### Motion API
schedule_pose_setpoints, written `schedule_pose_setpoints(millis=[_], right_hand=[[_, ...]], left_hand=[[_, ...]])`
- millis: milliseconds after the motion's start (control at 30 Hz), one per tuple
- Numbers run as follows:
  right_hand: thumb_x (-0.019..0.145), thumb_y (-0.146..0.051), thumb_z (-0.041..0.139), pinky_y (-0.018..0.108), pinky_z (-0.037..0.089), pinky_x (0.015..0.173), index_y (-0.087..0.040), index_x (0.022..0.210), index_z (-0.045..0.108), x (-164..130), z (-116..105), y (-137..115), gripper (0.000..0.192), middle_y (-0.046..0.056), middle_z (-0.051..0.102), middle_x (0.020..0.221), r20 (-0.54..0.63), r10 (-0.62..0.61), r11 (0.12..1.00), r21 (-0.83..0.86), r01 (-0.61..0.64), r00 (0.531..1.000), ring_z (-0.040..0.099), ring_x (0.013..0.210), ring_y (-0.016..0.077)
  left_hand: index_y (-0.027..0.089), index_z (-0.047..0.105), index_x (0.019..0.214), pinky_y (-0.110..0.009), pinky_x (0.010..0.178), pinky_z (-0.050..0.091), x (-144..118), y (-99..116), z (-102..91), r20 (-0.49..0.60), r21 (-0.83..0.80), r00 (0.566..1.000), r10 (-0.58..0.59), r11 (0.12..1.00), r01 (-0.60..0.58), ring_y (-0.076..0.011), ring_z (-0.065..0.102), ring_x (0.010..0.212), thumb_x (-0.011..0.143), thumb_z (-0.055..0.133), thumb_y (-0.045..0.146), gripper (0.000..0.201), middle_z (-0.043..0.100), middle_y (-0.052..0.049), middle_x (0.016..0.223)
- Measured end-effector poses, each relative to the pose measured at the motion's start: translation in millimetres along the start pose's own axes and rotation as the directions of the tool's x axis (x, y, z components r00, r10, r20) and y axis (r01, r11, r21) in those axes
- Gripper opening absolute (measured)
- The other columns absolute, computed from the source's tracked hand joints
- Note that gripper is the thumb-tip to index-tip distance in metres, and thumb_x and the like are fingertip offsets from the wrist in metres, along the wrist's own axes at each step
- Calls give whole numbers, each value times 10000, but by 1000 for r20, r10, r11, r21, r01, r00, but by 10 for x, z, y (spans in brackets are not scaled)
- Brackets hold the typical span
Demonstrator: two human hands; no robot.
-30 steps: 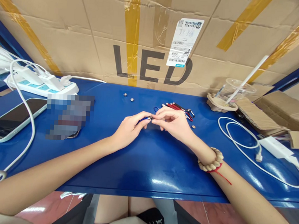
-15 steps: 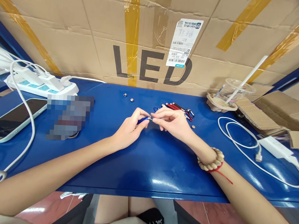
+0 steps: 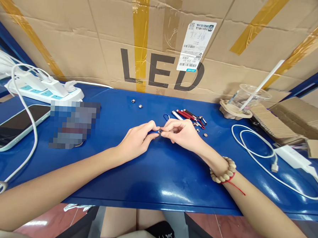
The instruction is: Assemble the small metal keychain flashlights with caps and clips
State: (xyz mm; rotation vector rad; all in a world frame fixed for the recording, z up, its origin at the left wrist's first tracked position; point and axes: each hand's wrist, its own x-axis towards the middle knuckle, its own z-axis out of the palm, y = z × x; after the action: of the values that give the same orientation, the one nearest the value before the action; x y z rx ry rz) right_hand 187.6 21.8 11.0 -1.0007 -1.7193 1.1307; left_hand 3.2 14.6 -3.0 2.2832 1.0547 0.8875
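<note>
My left hand (image 3: 139, 136) pinches a slim blue tube (image 3: 153, 132), which looks like a keychain penlight, and most of it is covered by the fingers. At the tube's right end, thumb and finger of my right hand (image 3: 181, 133) are closed on a small silvery end piece (image 3: 160, 131). Whether that piece is joined to the tube I cannot tell. Behind my right hand lie similar slim tubes, one white (image 3: 177, 115), others red (image 3: 183, 114) and black, with small clips (image 3: 202, 120). A blue clip (image 3: 166, 116) sits just beyond the fingertips.
Two small metal pieces (image 3: 140, 106) rest toward the back of the blue table (image 3: 145, 178); a round one (image 3: 205, 135) lies right of my hand. Power strip (image 3: 56, 94) and phone (image 3: 17, 125) stand left. Cup (image 3: 249, 99), white cable (image 3: 253, 152) and cardboard tray (image 3: 300, 115) occupy the right.
Both hands have come slightly lower, toward me, with the blue tube between them. More of the white tube and the small pieces behind my right hand now shows.
</note>
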Motion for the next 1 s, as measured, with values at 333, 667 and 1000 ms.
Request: schedule_pose_setpoints(millis=[333, 667, 1000], right_hand=[[578, -475, 755, 207, 322, 366, -128, 661, 627, -19, 31, 5, 380, -21, 544, 532, -33, 92, 992, -79, -94, 995, 422, 387, 54], [555, -498, 749, 189, 275, 363, -137, 580, 596, -25, 57, -59, 393, -38, 502, 443, -60, 181, 982, -40, -184, 982, 404, 368, 50], [523, -458, 786, 194, 321, 376, -144, 567, 588, -6, 43, -66, 375, -51, 496, 424, -39, 240, 971, 34, -239, 970, 401, 364, 49]], left_hand=[[200, 535, 809, -246, 705, 475, 11, -15, 22, -89, 66, 995, 41, 997, -35, -156, 631, 829, 870, 464, 249, 105, 669, -16, 878], [203, 573, 866, -246, 737, 489, 8, -11, 31, -117, 47, 993, 10, 999, -5, -149, 629, 834, 861, 505, 246, 80, 667, -9, 894], [225, 570, 954, -258, 790, 481, 20, 4, 24, -85, -2, 996, -10, 1000, 9, -153, 623, 908, 876, 490, 267, 120, 663, -3, 961]])
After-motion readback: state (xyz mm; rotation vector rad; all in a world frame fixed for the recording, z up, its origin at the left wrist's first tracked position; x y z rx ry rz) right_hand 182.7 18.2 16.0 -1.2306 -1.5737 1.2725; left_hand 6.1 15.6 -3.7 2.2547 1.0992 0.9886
